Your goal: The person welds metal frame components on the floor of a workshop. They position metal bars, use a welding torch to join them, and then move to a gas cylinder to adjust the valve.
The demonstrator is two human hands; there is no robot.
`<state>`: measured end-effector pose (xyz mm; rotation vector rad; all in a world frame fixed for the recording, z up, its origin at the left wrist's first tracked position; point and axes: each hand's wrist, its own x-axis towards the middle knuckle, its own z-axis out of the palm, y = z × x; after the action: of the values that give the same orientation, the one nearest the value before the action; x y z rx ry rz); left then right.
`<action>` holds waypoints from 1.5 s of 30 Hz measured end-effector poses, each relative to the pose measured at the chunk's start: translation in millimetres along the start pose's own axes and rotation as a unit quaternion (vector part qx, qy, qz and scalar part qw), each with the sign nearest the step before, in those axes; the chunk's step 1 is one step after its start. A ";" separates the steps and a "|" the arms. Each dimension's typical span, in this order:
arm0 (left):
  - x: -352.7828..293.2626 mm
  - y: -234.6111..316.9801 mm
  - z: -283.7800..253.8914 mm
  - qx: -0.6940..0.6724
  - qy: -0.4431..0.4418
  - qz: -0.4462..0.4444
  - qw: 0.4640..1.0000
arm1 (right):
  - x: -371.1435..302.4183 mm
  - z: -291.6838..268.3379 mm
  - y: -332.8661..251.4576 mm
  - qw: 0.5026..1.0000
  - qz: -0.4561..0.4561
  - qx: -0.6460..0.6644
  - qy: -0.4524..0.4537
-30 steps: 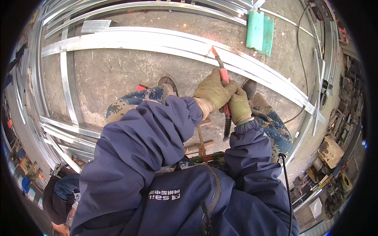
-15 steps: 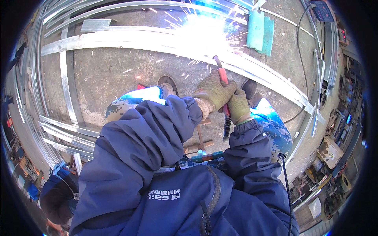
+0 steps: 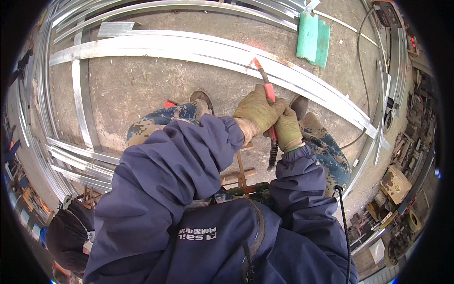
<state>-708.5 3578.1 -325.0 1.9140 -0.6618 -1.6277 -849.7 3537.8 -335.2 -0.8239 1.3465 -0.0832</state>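
Both my hands are in worn olive-green work gloves and wrapped round the red handle of a welding torch (image 3: pixel 269 91). My left hand (image 3: pixel 257 109) grips it from the left. Closed round it from the right, just behind, is my right hand (image 3: pixel 287 128). The torch's curved neck points away from me, and its orange-red tip lies at the near edge of the long silvery metal bars (image 3: pixel 184 49). A small reddish glow shows on the metal beside the tip. Behind my gloves the torch's black coiled cable sleeve hangs down between my knees.
More metal bars (image 3: pixel 83 102) lie left and far. A green curved sheet piece (image 3: pixel 312 40) rests beyond the bars, near a cable and a dark box with a display (image 3: pixel 387 14). Tools and parts crowd the right. Another person (image 3: pixel 70 232) is at lower left.
The bright welding arc and its flying sparks have gone out, so the torch tip and bars now show. My hands have hardly moved. The other person at lower left has shifted.
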 end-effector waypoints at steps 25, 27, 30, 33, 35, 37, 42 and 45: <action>-4.7 3.3 -2.6 0.007 -0.012 -0.016 1.000 | -3.3 1.1 1.4 1.000 0.004 0.016 0.001; -3.8 2.3 -2.4 0.006 -0.014 -0.027 1.000 | -1.6 1.2 3.7 1.000 0.004 0.019 0.000; -5.0 5.7 -4.2 0.020 -0.008 -0.025 0.999 | -0.1 -0.9 6.5 1.000 -0.001 0.010 -0.005; -10.6 11.8 -9.7 0.037 -0.003 -0.011 0.999 | 2.1 -2.9 9.7 1.000 -0.007 -0.003 -0.007; -9.6 12.5 -11.0 0.035 -0.018 -0.023 0.999 | 4.7 -6.0 11.7 1.000 -0.008 -0.019 -0.012; -8.9 14.1 -12.8 0.039 -0.030 -0.032 0.998 | 4.1 -5.7 10.5 1.000 -0.007 -0.019 -0.014; -2.4 2.0 -2.9 0.037 0.004 -0.014 0.999 | 2.8 -1.8 8.1 1.000 -0.004 -0.007 -0.009; 0.9 0.8 -1.6 0.038 -0.007 -0.023 0.999 | -2.7 3.2 1.1 1.000 -0.003 0.018 0.000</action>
<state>-706.8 3577.1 -324.9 1.9872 -0.6999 -1.6673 -848.0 3541.5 -333.6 -0.7988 1.3387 -0.1119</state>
